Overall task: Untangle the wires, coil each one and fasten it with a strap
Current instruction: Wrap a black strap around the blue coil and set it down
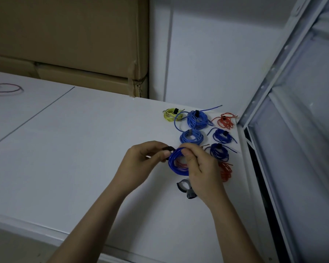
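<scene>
I see my right hand [198, 168] gripping a blue wire coil [176, 162] just above the white table [84, 149], my left hand [141, 158] at its 9 o'clock pinching a black strap [168, 149] against it, strapped coils [196, 119] at 12 to 2 o'clock.

- Left hand [141, 160]: raised mid-frame, fingers curled, thumb and fingertips pinching.
- Right hand [199, 168]: just beside it, fingers curled, thumb pressing in a grip.
- Both forearms bare, converging from below.
</scene>
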`<action>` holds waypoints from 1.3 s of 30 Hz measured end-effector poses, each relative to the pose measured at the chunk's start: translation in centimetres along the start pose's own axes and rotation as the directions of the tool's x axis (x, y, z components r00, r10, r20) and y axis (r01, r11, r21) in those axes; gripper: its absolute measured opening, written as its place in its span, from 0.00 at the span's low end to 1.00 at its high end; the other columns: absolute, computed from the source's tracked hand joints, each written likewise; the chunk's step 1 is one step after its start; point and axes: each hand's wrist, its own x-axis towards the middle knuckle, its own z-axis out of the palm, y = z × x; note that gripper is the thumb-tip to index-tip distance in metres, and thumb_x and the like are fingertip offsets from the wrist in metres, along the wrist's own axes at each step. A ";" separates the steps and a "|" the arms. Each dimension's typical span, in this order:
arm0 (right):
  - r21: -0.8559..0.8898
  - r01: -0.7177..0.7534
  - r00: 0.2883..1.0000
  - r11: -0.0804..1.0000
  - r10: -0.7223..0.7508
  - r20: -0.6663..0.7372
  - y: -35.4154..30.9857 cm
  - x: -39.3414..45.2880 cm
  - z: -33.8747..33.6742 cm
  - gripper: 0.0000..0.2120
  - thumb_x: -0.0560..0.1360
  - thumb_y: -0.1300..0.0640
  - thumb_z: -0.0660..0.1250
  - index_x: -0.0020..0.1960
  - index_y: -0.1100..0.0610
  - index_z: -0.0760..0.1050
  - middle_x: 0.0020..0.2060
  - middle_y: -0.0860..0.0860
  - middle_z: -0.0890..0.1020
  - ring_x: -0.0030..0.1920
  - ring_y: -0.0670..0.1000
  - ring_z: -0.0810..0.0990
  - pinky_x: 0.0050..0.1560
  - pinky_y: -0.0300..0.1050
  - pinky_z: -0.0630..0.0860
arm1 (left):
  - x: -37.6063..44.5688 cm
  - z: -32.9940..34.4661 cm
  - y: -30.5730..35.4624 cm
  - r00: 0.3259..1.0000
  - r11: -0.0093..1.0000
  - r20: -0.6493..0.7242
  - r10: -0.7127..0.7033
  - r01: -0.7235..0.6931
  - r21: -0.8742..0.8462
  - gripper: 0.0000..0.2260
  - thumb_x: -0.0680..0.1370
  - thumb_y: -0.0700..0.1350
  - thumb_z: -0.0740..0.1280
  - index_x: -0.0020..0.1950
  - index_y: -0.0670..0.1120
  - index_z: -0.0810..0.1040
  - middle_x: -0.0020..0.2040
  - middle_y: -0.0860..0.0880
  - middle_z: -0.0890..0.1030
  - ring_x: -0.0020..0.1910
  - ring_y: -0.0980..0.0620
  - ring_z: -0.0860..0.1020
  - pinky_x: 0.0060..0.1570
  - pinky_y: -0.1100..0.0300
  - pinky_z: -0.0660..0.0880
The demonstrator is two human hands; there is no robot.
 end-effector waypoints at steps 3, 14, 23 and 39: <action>-0.035 0.064 0.998 0.997 -0.065 -0.019 -0.5 0.2 0.6 0.11 0.78 0.54 0.58 0.53 0.54 0.77 0.44 0.34 0.76 0.48 0.32 0.76 0.46 0.26 0.72 | -0.2 0.0 0.4 0.999 0.999 -0.046 -0.005 0.003 -0.054 0.07 0.77 0.38 0.67 0.47 0.50 0.82 0.41 0.54 0.84 0.38 0.56 0.82 0.35 0.65 0.76; 0.001 0.066 0.997 0.998 -0.066 -0.043 -1.3 0.7 1.0 0.08 0.79 0.57 0.59 0.53 0.51 0.76 0.45 0.36 0.77 0.48 0.33 0.76 0.45 0.25 0.71 | -0.1 -1.3 1.2 0.999 0.999 0.020 0.040 -0.041 0.030 0.17 0.77 0.33 0.63 0.53 0.55 0.80 0.44 0.50 0.80 0.41 0.57 0.79 0.46 0.65 0.77; 0.103 0.031 0.999 0.994 -0.029 -0.022 -2.5 1.1 0.7 0.09 0.78 0.51 0.57 0.50 0.40 0.74 0.43 0.39 0.80 0.45 0.43 0.79 0.45 0.35 0.76 | 0.5 -1.6 1.4 0.990 0.994 0.127 0.061 -0.072 0.080 0.13 0.73 0.62 0.68 0.47 0.53 0.79 0.33 0.53 0.70 0.33 0.58 0.68 0.36 0.67 0.66; 0.343 -0.128 0.982 0.931 0.168 -0.090 -4.2 1.1 0.2 0.11 0.79 0.53 0.58 0.46 0.48 0.78 0.38 0.63 0.77 0.37 0.47 0.74 0.35 0.34 0.72 | 0.3 -2.6 1.2 0.970 0.991 0.232 0.073 -0.098 0.096 0.14 0.75 0.55 0.56 0.43 0.62 0.82 0.42 0.50 0.74 0.42 0.56 0.75 0.45 0.65 0.73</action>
